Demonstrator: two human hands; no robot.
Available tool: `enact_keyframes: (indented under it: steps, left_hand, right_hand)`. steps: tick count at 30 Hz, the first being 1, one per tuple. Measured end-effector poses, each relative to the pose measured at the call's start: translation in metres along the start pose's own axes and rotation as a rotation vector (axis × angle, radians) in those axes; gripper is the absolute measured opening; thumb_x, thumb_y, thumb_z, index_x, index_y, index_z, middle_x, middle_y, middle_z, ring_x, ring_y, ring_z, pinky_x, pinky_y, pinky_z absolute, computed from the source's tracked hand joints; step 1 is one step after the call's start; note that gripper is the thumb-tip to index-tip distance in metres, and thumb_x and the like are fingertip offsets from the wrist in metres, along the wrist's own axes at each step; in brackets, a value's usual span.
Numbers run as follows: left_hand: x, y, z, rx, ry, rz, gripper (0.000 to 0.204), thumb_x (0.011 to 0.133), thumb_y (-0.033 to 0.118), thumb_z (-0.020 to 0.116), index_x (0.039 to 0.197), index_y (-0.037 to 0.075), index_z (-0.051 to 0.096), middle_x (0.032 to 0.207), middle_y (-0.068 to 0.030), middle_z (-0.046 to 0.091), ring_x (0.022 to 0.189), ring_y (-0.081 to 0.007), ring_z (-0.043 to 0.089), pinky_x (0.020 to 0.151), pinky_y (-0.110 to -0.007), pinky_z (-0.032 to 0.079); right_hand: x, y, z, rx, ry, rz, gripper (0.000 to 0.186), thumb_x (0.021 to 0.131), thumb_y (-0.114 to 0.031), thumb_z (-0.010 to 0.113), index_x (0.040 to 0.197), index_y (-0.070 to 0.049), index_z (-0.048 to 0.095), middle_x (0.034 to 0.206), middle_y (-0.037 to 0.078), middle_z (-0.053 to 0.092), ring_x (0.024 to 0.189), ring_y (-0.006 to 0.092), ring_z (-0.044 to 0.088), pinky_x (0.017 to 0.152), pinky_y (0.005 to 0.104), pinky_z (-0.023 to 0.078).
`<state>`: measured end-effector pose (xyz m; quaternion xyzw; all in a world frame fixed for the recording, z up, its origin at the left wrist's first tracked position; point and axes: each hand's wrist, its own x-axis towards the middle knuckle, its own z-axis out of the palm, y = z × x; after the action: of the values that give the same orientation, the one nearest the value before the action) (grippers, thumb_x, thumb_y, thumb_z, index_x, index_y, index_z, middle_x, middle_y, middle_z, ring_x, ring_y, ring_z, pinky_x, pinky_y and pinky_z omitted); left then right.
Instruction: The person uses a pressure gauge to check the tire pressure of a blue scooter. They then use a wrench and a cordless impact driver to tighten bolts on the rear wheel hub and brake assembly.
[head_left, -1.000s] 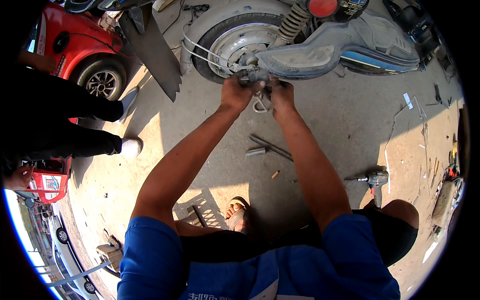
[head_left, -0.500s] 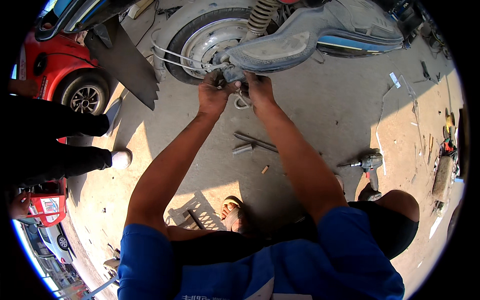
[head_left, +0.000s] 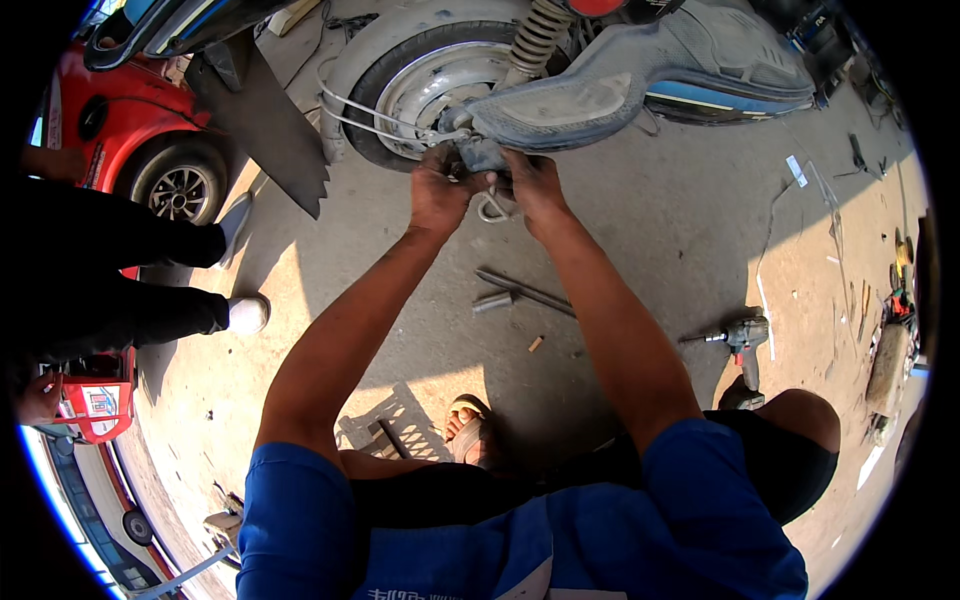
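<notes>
Both arms reach forward to the underside of a dusty scooter lying on its side. My left hand is closed, its fingers curled at the left of a small grey block-like part beside the wheel hub. From the other side my right hand pinches the same part, thumbs close together beneath it. A bent metal loop hangs just below my fingers. Beyond the hands are the scooter wheel, a coil spring and a grey plastic cover. My fingers hide how the part is attached.
A metal bar and a short socket-like tube lie on the floor below my hands. A cordless impact driver lies right, near my knee. At left, a person's dark-trousered legs stand by a red vehicle. Tools line the right edge.
The whole scene has shifted slightly to the right and down in view. Both hands stay on the grey part with little change. At lower left, a different vehicle shows behind the red one.
</notes>
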<state>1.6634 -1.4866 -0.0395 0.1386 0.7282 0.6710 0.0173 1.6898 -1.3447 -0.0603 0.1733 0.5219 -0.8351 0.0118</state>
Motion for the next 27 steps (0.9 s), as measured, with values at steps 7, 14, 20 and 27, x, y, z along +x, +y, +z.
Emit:
enact_keyframes:
  steps: [7,14,20,27]
  left_hand:
    - [-0.001,0.000,0.010,-0.037,-0.031,-0.013,0.050,0.071,-0.002,0.081,0.113,-0.009,0.054,0.104,-0.0116,0.065,0.093,-0.0161,0.060,0.079,-0.028,0.051]
    - [0.001,-0.004,0.009,0.076,0.000,0.029,0.053,0.073,0.001,0.081,0.116,-0.011,0.052,0.107,-0.0141,0.063,0.095,-0.0181,0.059,0.081,-0.030,0.051]
    - [0.001,-0.005,0.011,0.063,0.019,0.059,0.053,0.074,0.006,0.082,0.115,-0.011,0.052,0.107,-0.0147,0.064,0.095,-0.0181,0.060,0.084,-0.030,0.049]
    - [0.002,-0.001,0.014,0.121,0.025,0.094,0.053,0.074,0.010,0.083,0.110,-0.014,0.053,0.103,-0.0145,0.065,0.093,-0.0173,0.060,0.082,-0.028,0.049]
  right_hand:
    - [0.009,0.010,0.000,-0.027,0.098,-0.106,0.034,0.091,-0.023,0.061,0.087,0.010,0.063,0.077,0.011,0.065,0.068,0.0147,0.059,0.059,0.0326,0.046]
    - [0.006,0.009,0.007,0.104,0.085,-0.102,0.032,0.092,-0.024,0.062,0.087,0.007,0.065,0.077,0.011,0.065,0.064,0.0143,0.059,0.057,0.0318,0.048]
    - [-0.014,-0.012,-0.038,-0.156,-0.141,0.028,0.034,0.091,-0.027,0.065,0.090,0.006,0.067,0.075,0.010,0.065,0.062,0.0135,0.060,0.056,0.0278,0.051]
    - [-0.003,0.003,-0.276,-1.005,0.346,0.170,0.024,0.079,-0.013,0.061,0.062,0.004,0.062,0.064,0.016,0.066,0.059,0.0237,0.066,0.056,0.0350,0.052]
